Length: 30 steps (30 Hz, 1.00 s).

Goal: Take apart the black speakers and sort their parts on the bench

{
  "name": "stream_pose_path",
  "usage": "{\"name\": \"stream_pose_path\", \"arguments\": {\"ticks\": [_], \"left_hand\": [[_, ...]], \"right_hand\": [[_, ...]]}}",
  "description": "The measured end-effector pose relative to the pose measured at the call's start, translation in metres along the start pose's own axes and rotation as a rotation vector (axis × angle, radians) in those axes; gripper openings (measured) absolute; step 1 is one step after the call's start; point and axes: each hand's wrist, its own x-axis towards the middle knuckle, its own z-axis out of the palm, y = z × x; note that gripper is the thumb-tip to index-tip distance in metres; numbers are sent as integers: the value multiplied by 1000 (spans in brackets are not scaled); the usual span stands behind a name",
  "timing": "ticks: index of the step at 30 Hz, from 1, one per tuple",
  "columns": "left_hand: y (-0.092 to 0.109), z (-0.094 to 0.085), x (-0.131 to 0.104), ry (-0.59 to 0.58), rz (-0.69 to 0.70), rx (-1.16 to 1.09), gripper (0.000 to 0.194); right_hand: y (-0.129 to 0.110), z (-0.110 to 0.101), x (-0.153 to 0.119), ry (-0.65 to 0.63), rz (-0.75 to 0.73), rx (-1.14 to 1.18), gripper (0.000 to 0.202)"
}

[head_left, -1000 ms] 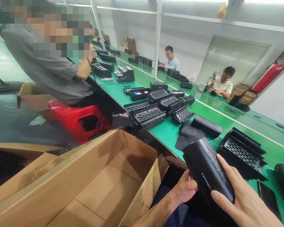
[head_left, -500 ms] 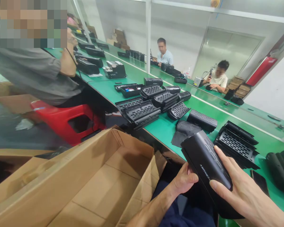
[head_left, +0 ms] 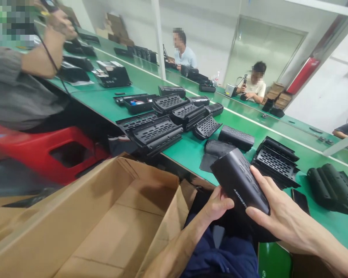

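Observation:
Both hands hold a black plastic casing [head_left: 234, 175] marked "MERKURY", tilted over my lap at the table edge. My left hand [head_left: 219, 204] grips its left side with the thumb showing and the other fingers partly hidden behind it. Across its top and near side lies my right hand [head_left: 274, 204], thumb on the lettered face and fingers by the slotted face. Just beyond the casing are a black sheet-like piece [head_left: 217, 150] and another slotted casing [head_left: 236, 137]. Stacked slotted shells [head_left: 275, 164] sit to the right of these.
An open cardboard box [head_left: 101, 231] stands left of my lap. Several slotted shells [head_left: 156, 133] overlap on the green table [head_left: 95, 102], some jutting past its edge. A phone-like dark slab [head_left: 301, 200] and rounded black casings [head_left: 333, 187] lie right. A co-worker's arm [head_left: 43, 58] is at left.
My view has swung so the table and box appear further left and higher. Both hands keep their grip on the casing, which has shifted slightly left and up in view.

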Motion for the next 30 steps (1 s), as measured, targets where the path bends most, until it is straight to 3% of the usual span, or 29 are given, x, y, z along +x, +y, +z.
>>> {"name": "stream_pose_path", "arguments": {"ticks": [4, 7, 10, 14, 16, 18, 20, 23, 25, 27, 30], "left_hand": [[-2, 5, 8, 17, 14, -12, 61], [5, 4, 12, 2, 31, -1, 58], [17, -2, 15, 9, 90, 43, 65], [23, -4, 21, 27, 132, 98, 78], [22, -3, 26, 22, 124, 121, 81], [29, -6, 30, -11, 98, 152, 88], [48, -11, 34, -36, 103, 227, 98], [98, -19, 40, -42, 208, 495, 115], [130, -18, 44, -157, 232, 700, 131], [152, -12, 46, -295, 171, 832, 128], [158, -4, 49, -372, 157, 895, 109]], "right_hand": [[3, -9, 10, -24, 51, -16, 90], [12, -11, 2, 13, -28, 4, 94], [24, 10, -19, 300, -129, 111, 99], [38, 64, -24, 639, -120, 249, 108], [41, 82, -14, 793, -174, 272, 91], [42, 86, -6, 896, -218, 301, 72], [46, 79, -5, 912, -218, 330, 65], [56, 66, -12, 857, -205, 380, 65], [64, 62, -17, 802, -212, 409, 66], [70, 62, -19, 753, -217, 437, 67], [76, 60, -19, 710, -200, 480, 66]]}}
